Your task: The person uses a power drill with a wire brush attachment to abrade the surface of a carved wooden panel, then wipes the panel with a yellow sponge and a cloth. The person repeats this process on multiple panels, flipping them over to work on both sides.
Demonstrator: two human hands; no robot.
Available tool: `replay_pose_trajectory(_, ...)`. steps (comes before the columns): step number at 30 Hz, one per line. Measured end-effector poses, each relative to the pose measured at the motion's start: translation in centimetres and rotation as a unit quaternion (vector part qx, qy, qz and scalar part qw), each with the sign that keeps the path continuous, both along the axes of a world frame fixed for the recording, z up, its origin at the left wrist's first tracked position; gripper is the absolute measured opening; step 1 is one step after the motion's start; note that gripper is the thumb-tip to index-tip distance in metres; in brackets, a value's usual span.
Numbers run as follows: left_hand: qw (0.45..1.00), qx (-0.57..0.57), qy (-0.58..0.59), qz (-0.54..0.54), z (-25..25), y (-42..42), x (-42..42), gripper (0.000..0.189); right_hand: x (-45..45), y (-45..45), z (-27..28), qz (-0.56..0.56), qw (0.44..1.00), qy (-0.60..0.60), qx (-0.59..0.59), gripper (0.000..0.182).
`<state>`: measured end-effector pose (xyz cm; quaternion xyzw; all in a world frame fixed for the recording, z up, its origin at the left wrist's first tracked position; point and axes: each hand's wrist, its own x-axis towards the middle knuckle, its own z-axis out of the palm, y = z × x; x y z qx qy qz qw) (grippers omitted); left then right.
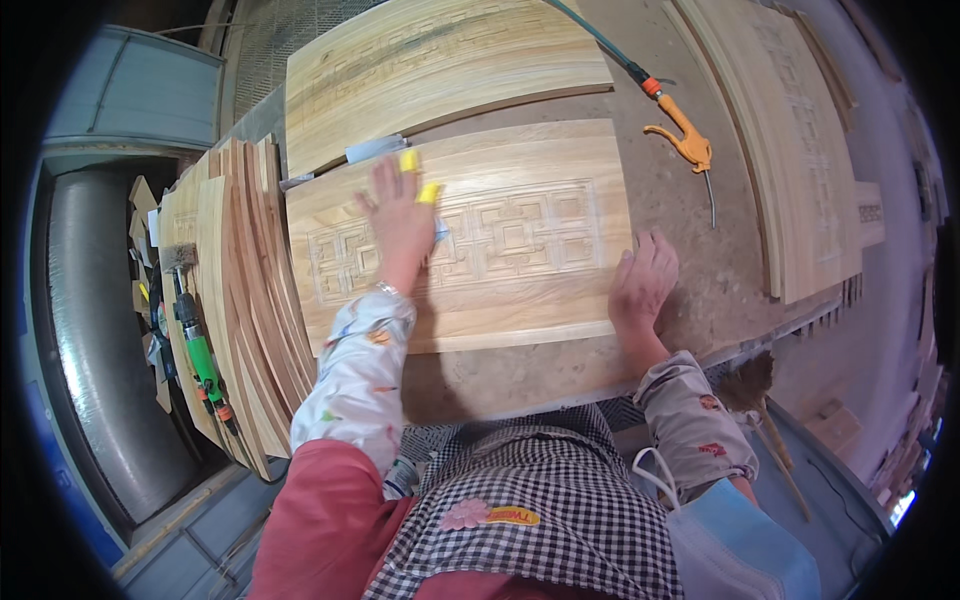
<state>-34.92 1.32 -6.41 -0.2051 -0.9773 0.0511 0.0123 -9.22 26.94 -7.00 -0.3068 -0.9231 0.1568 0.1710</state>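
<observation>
A carved wooden panel lies flat before me, with a geometric fretwork pattern cut along its middle. My left hand is spread palm down over the left part of the carving. Yellow covers wrap two of its fingertips. From under its thumb side pokes a small blue-grey sheet, perhaps sandpaper; the palm hides the remainder. At the panel's right edge, my right hand has its thumb by the wood and its fingers bent along the side.
Beyond lies another carved panel, with a grey-blue sheet at its near edge. An orange air blow gun rests on the worktable. Stacked panels stand right, boards left, bearing a green power tool with brush.
</observation>
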Motion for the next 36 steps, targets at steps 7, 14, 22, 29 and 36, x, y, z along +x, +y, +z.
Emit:
replay_pose_trajectory(7, 0.953, 0.216, -0.096, -0.188, 0.6, 14.6, 10.5, 0.069, 0.1, 0.6, -1.2, -0.001, 0.999, 0.016, -0.029, 0.042)
replay_pose_trajectory(14, 0.950, 0.214, -0.134, -0.184, 1.3, 12.6, 11.5, 0.065, 0.6, 1.3, -1.8, 0.014, 0.998, 0.046, 0.028, 0.039)
replay_pose_trajectory(22, 0.982, 0.087, 0.080, 0.150, -1.1, -14.7, 4.5, 0.076, -0.1, 0.4, -1.1, 0.006, 1.000, 0.016, 0.027, 0.039)
replay_pose_trajectory(29, 0.941, 0.284, -0.073, -0.169, -1.1, 11.7, 14.9, 0.052, 0.0, 2.0, -1.4, 0.040, 0.999, -0.014, 0.022, 0.040)
replay_pose_trajectory(36, 0.984, 0.178, -0.032, 0.006, -0.5, -1.7, 10.5, 0.067, 0.2, 1.4, -0.5, 0.026, 0.998, -0.048, 0.042, 0.045)
